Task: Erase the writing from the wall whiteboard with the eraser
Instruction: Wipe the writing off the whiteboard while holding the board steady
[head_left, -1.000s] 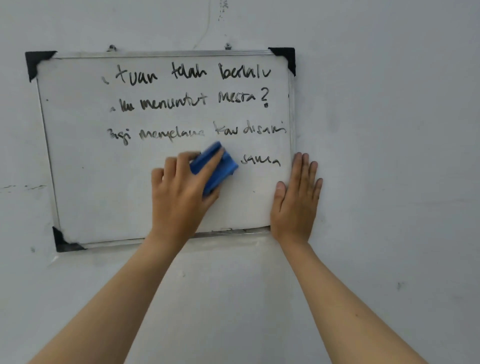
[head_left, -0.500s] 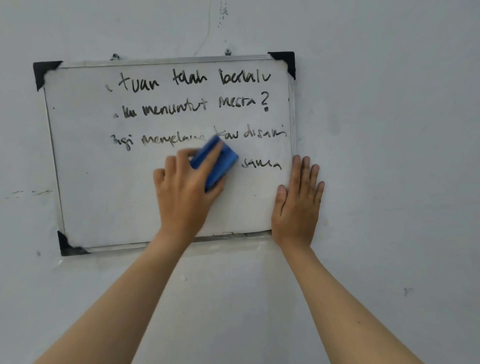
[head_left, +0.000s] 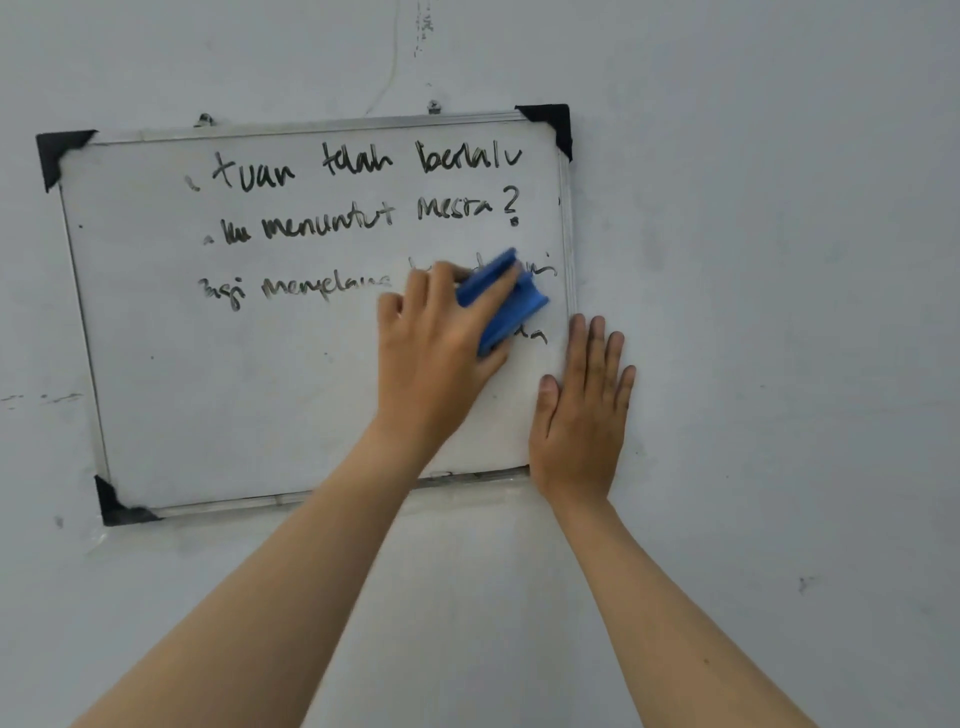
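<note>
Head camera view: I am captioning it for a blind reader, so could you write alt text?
A left hand wipes a blue eraser over handwriting on a wall whiteboard. The right hand lies flat across the board's lower right edge.

Left hand (head_left: 441, 353) grips; right hand (head_left: 584, 410) lies flat.

A plain indoor room, kind unclear: a scuffed pale grey painted wall (head_left: 753, 260) fills the frame, with a small aluminium-framed, black-cornered whiteboard (head_left: 234, 389) hung upper left.
</note>
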